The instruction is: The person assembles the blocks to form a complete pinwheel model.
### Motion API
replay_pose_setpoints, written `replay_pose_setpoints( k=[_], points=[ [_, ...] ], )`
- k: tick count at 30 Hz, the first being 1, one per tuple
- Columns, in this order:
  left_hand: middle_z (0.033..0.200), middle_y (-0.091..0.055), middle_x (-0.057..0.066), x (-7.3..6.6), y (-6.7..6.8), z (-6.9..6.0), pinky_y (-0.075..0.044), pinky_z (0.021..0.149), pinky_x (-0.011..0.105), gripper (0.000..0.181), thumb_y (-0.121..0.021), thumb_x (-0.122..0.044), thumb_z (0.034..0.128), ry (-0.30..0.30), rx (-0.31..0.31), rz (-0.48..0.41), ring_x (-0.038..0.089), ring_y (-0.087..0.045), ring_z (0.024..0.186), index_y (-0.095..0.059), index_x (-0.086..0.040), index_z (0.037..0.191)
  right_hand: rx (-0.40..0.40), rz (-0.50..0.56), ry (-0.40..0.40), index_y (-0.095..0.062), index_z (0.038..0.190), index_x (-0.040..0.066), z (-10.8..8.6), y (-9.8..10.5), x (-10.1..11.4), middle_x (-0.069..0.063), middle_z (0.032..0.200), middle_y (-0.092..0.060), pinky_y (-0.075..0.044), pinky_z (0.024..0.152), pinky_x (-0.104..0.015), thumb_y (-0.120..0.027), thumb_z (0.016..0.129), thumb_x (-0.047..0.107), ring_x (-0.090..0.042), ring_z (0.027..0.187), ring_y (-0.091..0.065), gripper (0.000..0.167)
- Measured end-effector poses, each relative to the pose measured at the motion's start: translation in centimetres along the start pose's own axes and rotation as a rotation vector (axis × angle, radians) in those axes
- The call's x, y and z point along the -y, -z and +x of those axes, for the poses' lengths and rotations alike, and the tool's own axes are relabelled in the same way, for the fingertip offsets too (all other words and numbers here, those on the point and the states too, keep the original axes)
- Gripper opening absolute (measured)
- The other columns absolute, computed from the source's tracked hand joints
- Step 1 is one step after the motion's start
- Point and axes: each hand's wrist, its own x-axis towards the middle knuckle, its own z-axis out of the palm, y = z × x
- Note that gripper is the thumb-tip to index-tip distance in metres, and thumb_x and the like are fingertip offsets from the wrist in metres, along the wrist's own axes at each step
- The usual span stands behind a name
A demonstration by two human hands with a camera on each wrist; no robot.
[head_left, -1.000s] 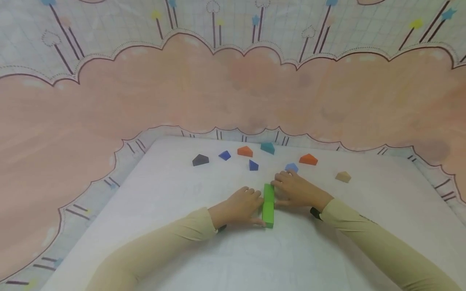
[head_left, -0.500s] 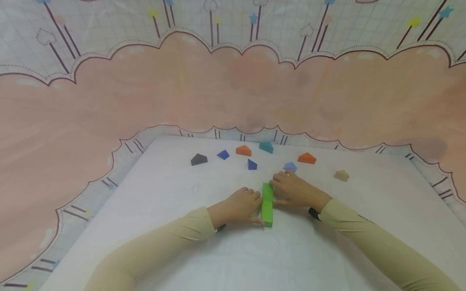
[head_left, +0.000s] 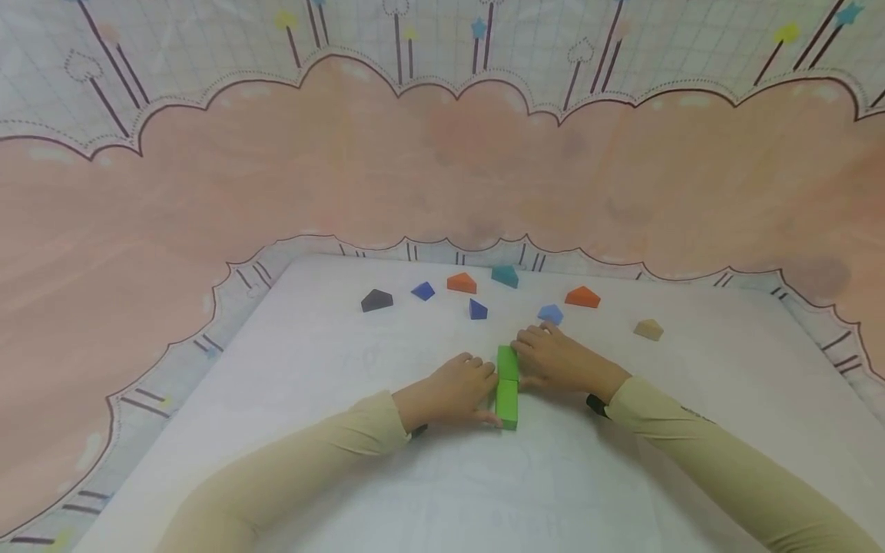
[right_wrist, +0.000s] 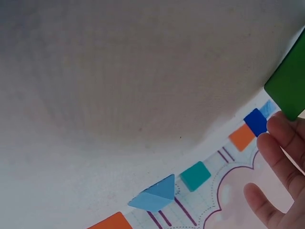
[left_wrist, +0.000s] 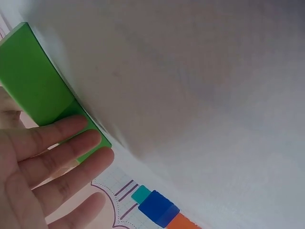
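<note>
Two green blocks stand end to end in a row on the white table: a far green block and a near green block. From the left, my left hand touches the row, its thumb by the near end. In the left wrist view its fingers lie fairly straight against the green side. On the other side, my right hand touches the far block, fingertips near its far end and thumb lower along the side. Only fingertips and one green corner show in the right wrist view, so the thumb's contact is hidden there.
Beyond the hands lie scattered blocks: black, dark blue, another dark blue, orange, teal, a second orange and tan. A light blue block sits just past my right fingertips.
The whole head view shifts slightly. Both hands keep their places at the green blocks, and the seam between the two blocks looks a little straighter now.
</note>
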Motion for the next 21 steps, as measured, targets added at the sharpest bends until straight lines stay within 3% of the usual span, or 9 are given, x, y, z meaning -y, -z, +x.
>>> replay_pose_setpoints(
  k=[8, 21],
  points=[
    [0.121, -0.060, 0.002, -0.08, 0.26, -0.07, -0.041, 0.099, 0.032, 0.071, -0.042, -0.069, 0.0851, 0.007, -0.004, 0.020, 0.015, -0.055, 0.106, -0.055, -0.013, 0.126, -0.002, -0.021, 0.005, -0.058, 0.122, 0.004, 0.14, -0.07, 0.03, -0.009, 0.117, -0.061, -0.040, 0.100, -0.050, -0.061, 0.081, 0.057, -0.026, 0.112, -0.056, 0.067],
    [0.121, -0.060, 0.003, -0.05, 0.42, -0.29, -0.041, 0.099, 0.034, 0.067, -0.044, -0.067, 0.0860, 0.012, 0.003, -0.032, 0.017, -0.055, 0.109, -0.057, -0.014, 0.124, 0.028, -0.062, -0.026, -0.059, 0.120, 0.007, 0.30, 0.48, 0.22, -0.008, 0.113, -0.063, -0.041, 0.100, -0.049, -0.060, 0.079, 0.061, -0.024, 0.109, -0.057, 0.068]
  ],
)
